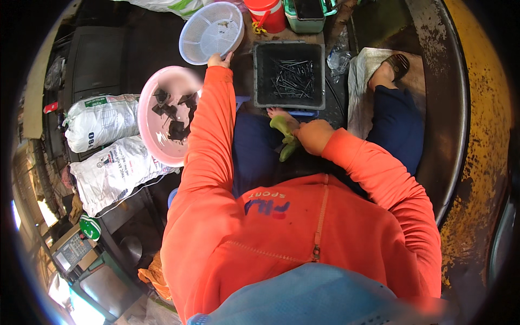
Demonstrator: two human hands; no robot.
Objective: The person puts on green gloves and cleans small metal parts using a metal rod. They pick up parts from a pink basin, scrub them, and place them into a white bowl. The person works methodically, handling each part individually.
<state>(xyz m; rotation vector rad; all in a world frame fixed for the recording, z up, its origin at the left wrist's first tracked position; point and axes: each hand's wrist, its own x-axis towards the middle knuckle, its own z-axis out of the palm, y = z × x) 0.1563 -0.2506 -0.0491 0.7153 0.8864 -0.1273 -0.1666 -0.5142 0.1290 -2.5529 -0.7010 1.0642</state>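
Left hand [220, 60] clasps the near rim of a pale, round colander [208, 35], thumb to the right; the bowl lies just beyond the knuckles, its mesh face turned up toward the wearer, a few dark bits inside. Rim hold probably chosen to keep the inside unobstructed. Right hand [316, 136] is bunched around a limp green glove [280, 125], which spills out leftward from the fist; it looks like a glove, though its folds make that uncertain. Just beyond this fist sits a dark tray [290, 104], heaped with thin black rods [292, 76], likely set squarely before the body so either arm can reach it. Below and left of the colander grip, a pink basin [153, 142] holds liquid and black pieces [177, 130]; the left sleeve [208, 127] passes over its right edge, so lowering that forearm would probably meet the rim. Edges: a red jug [271, 19] and green box [304, 24] bound the far side, right of the colander; tray wall stands right of the left hand, with a strip of dark floor between. Right of the fist, the navy trouser leg [398, 124] limits outward swing; short upward lifts seem easiest there.
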